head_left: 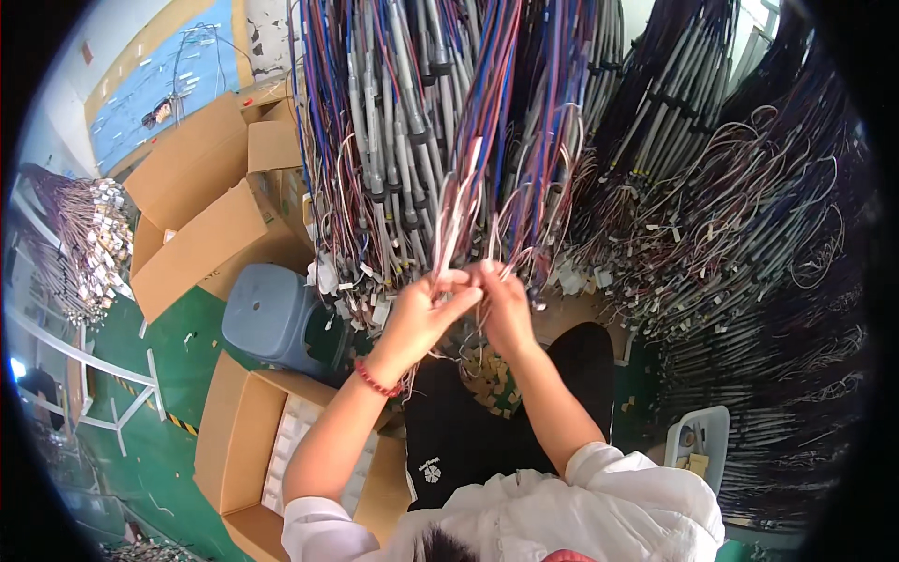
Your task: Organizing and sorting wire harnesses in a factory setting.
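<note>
Both hands meet in front of a thick hanging mass of wire harnesses (pixel 398 122), made of grey sleeved cables and blue, red and white wires. My left hand (pixel 426 314), with a red bead bracelet (pixel 376 377) on its wrist, is closed on a bunch of thin white and pinkish wires (pixel 456 225). Close beside it, my right hand (pixel 506 304) pinches thin wire ends from the same hanging bunch. The fingertips nearly touch, and what lies between them is too small to make out. Loose wire ends dangle below the hands.
Open cardboard boxes stand at the left (pixel 187 225) and lower left (pixel 239 450). Between them is a blue-grey plastic stool (pixel 267 314). A pale plastic bin (pixel 700 445) stands at right. More harnesses (pixel 674 103) hang at right and far left. Small scraps (pixel 492 379) lie below my hands.
</note>
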`<action>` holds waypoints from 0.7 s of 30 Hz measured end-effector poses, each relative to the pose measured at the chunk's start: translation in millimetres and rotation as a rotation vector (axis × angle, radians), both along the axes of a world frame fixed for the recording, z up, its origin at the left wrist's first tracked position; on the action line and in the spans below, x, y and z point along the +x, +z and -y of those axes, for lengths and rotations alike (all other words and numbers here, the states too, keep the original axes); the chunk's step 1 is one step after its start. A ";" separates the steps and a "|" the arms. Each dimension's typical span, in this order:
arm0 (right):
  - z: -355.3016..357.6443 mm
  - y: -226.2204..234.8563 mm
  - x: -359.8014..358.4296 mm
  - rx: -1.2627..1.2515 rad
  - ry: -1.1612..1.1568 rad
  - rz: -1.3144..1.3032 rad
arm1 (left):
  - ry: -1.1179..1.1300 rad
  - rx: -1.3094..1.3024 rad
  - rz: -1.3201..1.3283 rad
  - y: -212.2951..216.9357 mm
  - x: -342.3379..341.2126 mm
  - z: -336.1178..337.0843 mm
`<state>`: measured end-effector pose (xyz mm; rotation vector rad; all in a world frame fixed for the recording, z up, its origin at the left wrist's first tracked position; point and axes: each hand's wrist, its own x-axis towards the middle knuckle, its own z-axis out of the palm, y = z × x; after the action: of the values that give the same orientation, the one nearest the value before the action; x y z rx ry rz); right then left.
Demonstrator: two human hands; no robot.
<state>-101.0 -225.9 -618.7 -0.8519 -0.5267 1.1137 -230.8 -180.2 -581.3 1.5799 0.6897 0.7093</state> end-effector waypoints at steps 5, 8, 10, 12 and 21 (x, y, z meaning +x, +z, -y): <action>5.1 6.8 -11.4 0.208 -0.247 0.918 | -0.121 0.164 -0.053 19.8 16.6 7.9; 22.5 20.2 -17.4 0.034 -0.292 1.384 | -0.217 -0.132 -0.269 31.6 5.6 1.4; 27.0 21.6 -27.2 0.066 -0.350 1.455 | -0.279 -0.207 -0.151 26.4 -5.7 -3.8; 39.5 28.0 -35.4 0.011 -0.241 1.525 | -0.282 -0.210 -0.195 26.2 -16.5 -4.6; 74.5 49.5 18.1 0.248 0.085 0.802 | -0.151 -0.030 -0.233 44.5 -49.8 16.1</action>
<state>-82.8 -300.4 -569.2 -1.0481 -1.3445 0.7243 -280.6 -196.3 -536.8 1.6828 0.7375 0.4062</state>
